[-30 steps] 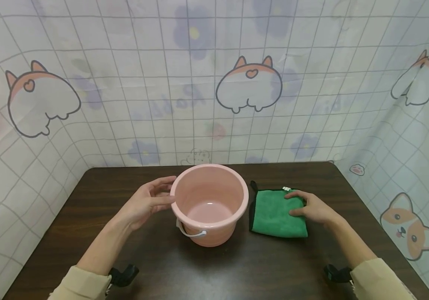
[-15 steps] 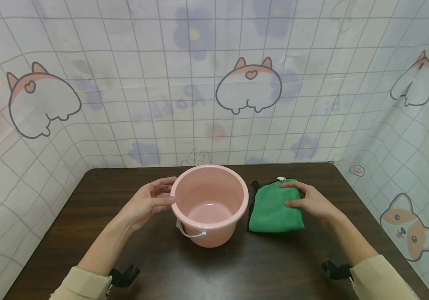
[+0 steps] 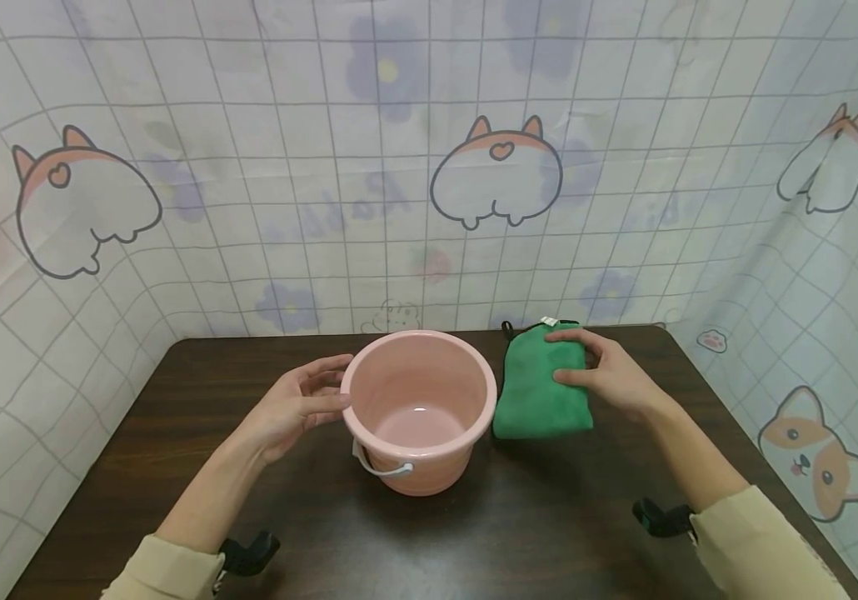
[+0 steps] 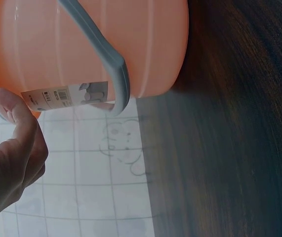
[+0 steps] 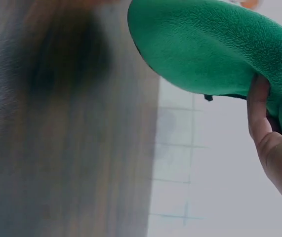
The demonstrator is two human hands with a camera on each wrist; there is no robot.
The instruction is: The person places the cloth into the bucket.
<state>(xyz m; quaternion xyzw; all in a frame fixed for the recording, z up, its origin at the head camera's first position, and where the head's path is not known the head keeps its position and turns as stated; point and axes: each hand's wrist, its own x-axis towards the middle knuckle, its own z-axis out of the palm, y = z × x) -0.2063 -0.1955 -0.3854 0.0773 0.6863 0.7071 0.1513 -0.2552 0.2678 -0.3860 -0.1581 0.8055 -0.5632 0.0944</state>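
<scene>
A pink plastic bucket (image 3: pixel 429 475) stands upright on the dark wooden table, its pale handle (image 3: pixel 384 469) hanging down at the front left. My left hand (image 3: pixel 297 408) holds the bucket's rim from the left side, thumb and fingertips at the edge; the left wrist view shows fingers (image 4: pixel 20 116) bent against the rim, near a printed label (image 4: pixel 64 95). To the right of the bucket, my right hand (image 3: pixel 609 367) pinches a folded green towel (image 3: pixel 537 383) with dark edging. In the right wrist view the towel (image 5: pixel 205 49) hangs above the tabletop.
The dark table (image 3: pixel 429 550) reaches back to a white tiled-print curtain (image 3: pixel 324 208) with cartoon animals, which also encloses both sides. Black wrist mounts (image 3: pixel 249 552) sit below both forearms.
My right hand has lifted the green towel off the table and moved it up, away from me and slightly left, closer to the bucket. My left hand and the bucket have stayed put.
</scene>
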